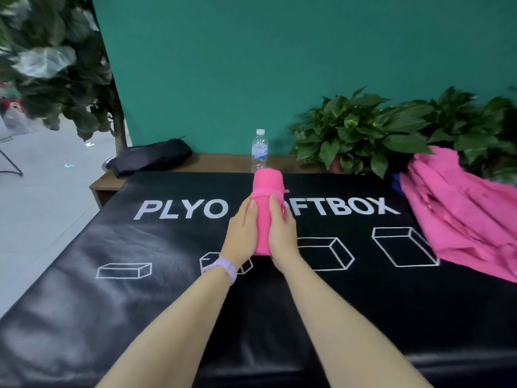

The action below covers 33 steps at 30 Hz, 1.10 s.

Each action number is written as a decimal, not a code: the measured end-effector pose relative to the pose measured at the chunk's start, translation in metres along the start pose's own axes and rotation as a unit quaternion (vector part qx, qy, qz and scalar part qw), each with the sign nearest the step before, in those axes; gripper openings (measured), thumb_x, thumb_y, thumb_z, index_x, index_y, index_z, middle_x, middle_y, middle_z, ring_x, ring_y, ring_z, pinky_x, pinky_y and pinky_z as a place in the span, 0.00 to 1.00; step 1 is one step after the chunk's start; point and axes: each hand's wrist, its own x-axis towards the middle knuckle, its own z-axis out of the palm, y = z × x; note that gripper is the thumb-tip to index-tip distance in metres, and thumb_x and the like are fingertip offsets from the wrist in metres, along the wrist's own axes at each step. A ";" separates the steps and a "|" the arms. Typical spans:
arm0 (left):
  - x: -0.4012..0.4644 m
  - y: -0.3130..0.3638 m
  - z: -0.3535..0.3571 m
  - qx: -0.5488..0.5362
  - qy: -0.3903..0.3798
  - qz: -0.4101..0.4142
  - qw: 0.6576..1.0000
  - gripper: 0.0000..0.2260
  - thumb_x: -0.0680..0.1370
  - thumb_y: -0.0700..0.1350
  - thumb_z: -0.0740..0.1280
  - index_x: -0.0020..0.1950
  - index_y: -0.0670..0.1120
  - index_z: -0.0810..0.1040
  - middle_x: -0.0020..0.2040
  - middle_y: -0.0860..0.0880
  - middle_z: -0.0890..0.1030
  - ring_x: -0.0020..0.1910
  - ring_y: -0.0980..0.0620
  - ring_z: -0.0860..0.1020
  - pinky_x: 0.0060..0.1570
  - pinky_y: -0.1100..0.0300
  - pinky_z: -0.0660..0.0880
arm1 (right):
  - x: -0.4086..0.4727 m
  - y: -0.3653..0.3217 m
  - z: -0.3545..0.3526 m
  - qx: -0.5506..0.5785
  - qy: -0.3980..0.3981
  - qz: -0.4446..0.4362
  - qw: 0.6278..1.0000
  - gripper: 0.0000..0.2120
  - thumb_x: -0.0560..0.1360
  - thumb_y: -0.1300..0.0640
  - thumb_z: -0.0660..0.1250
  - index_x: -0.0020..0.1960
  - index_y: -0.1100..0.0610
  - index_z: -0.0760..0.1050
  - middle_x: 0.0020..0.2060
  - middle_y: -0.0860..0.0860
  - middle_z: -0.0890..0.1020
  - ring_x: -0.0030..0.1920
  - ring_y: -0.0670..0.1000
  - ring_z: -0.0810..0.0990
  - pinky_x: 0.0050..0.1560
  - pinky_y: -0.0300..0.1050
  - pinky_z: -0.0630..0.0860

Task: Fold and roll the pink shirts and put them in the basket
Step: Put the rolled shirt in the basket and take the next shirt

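At centre frame, the left hand [242, 236] and right hand [282, 236] clasp one tightly rolled pink shirt [265, 197] between them. A pile of pink shirts [461, 214] at right looks unfolded, and no basket is in sight.

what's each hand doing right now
Left hand: fingers curled round the rolled pink fabric shirt, holding it.
Right hand: gripping the same roll from the other side.

From my remote feed: two bare forearms, no sleeves in view. Left hand [242, 231] wrist carries a pale lilac band [221, 268], smooth strap, watch-style, wrapped snug just behind the hand. Right hand [282, 236] and wrist wear nothing. Fingernails short, unpainted.
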 end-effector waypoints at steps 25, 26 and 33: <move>-0.114 0.200 0.219 0.088 -0.321 -0.033 0.942 0.20 0.84 0.56 0.60 0.67 0.43 0.75 0.58 0.44 0.83 0.55 0.45 0.82 0.58 0.51 0.78 | -0.106 -0.140 -0.251 0.085 0.234 0.060 0.967 0.36 0.80 0.34 0.57 0.76 0.62 0.63 0.62 0.60 0.78 0.58 0.61 0.80 0.61 0.59 0.78; -0.119 0.209 0.236 0.093 -0.331 -0.013 0.939 0.21 0.84 0.56 0.60 0.67 0.42 0.75 0.58 0.43 0.83 0.55 0.44 0.82 0.59 0.50 0.78 | -0.110 -0.148 -0.269 0.086 0.244 0.054 0.965 0.35 0.81 0.35 0.56 0.74 0.62 0.65 0.60 0.60 0.79 0.56 0.61 0.80 0.60 0.58 0.79; -0.160 0.257 0.328 0.161 -0.390 0.117 0.899 0.25 0.81 0.61 0.63 0.70 0.46 0.71 0.61 0.49 0.79 0.56 0.49 0.79 0.59 0.52 0.75 | -0.144 -0.188 -0.394 0.042 0.288 0.027 0.956 0.36 0.80 0.33 0.54 0.75 0.59 0.69 0.67 0.59 0.78 0.64 0.59 0.78 0.65 0.54 0.75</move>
